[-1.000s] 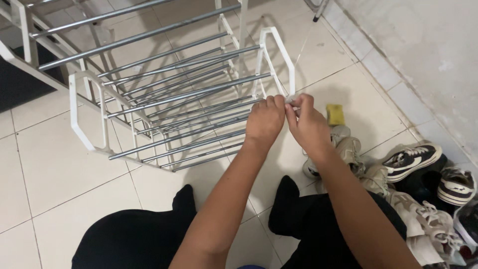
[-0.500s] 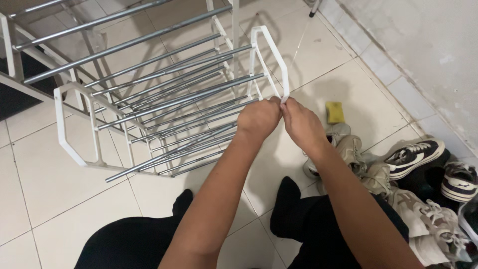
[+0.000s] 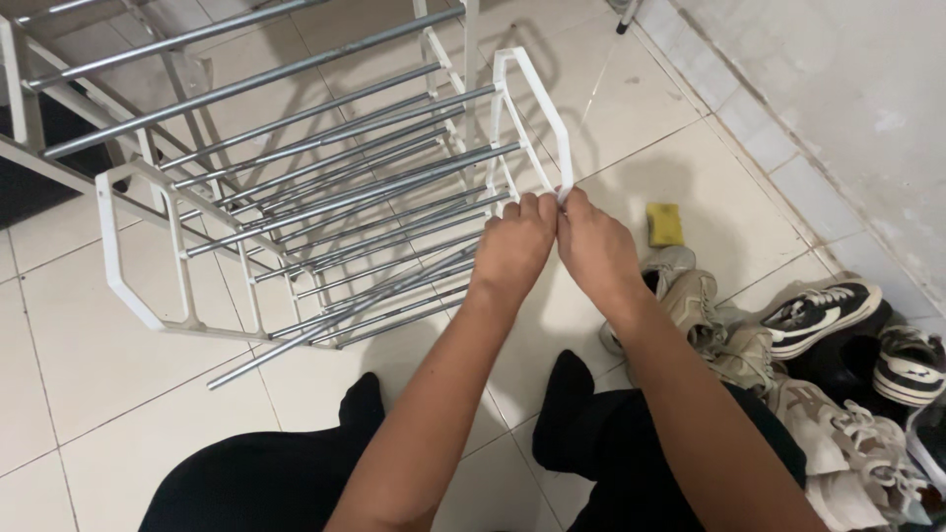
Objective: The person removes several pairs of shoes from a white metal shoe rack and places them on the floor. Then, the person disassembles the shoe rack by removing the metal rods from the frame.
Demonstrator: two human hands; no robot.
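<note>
A shoe rack lies tipped on the tiled floor, with white plastic side frames (image 3: 537, 103) and several metal rods (image 3: 325, 187) running between them. My left hand (image 3: 514, 246) and my right hand (image 3: 594, 248) are closed side by side on the near lower corner of the right side frame. One metal rod (image 3: 335, 320) hangs loose at the left end, slanting down toward the floor. The left side frame (image 3: 128, 256) stands apart from it. My fingers hide the corner itself.
A pile of sneakers (image 3: 818, 345) lies on the floor at the right by the wall. A yellow sponge (image 3: 663, 224) rests on a tile beyond my right hand. My black-clad legs (image 3: 552, 453) are folded below. A second rack section (image 3: 197, 59) stands behind.
The left side frame has shifted further left and one lower rod has slipped out of it, now slanting to the floor. My hands moved slightly closer together on the right frame's corner.
</note>
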